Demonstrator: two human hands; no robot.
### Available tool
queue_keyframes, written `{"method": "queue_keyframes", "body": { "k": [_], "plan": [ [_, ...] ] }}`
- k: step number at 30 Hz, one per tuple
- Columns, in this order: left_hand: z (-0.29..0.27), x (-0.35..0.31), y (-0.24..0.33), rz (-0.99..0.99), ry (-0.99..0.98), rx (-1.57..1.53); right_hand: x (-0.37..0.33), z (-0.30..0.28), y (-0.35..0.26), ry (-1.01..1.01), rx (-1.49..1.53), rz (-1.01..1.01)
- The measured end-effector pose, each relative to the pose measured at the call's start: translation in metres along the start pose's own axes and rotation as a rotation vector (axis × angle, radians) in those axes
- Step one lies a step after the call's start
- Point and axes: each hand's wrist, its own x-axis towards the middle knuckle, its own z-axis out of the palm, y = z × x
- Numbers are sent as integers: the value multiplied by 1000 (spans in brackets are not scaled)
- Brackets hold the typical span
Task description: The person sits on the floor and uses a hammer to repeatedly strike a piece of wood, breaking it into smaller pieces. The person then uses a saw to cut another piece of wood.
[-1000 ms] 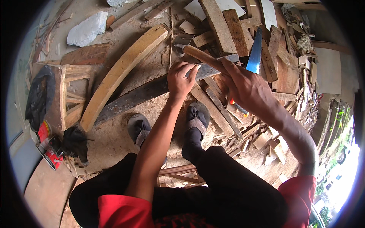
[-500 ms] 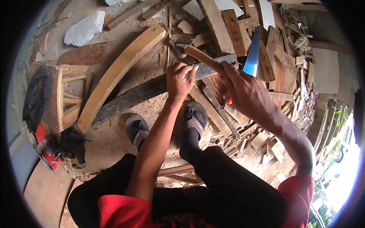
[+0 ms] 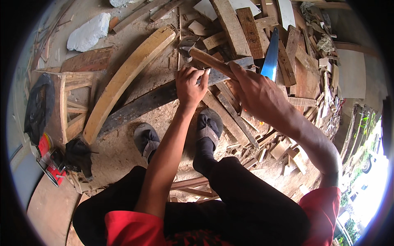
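Hammer (image 3: 205, 57) gripped in right hand (image 3: 254, 92); left hand (image 3: 189, 84) pinches nail on dark plank (image 3: 143, 104)

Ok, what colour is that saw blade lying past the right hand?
Blue: the saw blade shows best in the head view, just beyond the right hand.

Weathered grey, rough wooden plank (image 3: 164, 96); smooth pale wooden hammer handle (image 3: 211, 61); dull metal hammer head (image 3: 186, 43); glossy blue metal saw blade (image 3: 271, 57).
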Motion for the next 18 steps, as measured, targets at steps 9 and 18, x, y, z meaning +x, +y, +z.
{"method": "queue_keyframes", "body": {
  "k": [9,18],
  "plan": [
    [2,1,-2,41,14,38,2,-5,1,-42,72,91],
    [2,-2,3,-3,25,41,13,-29,-7,-162,62,107]
  ]
}}
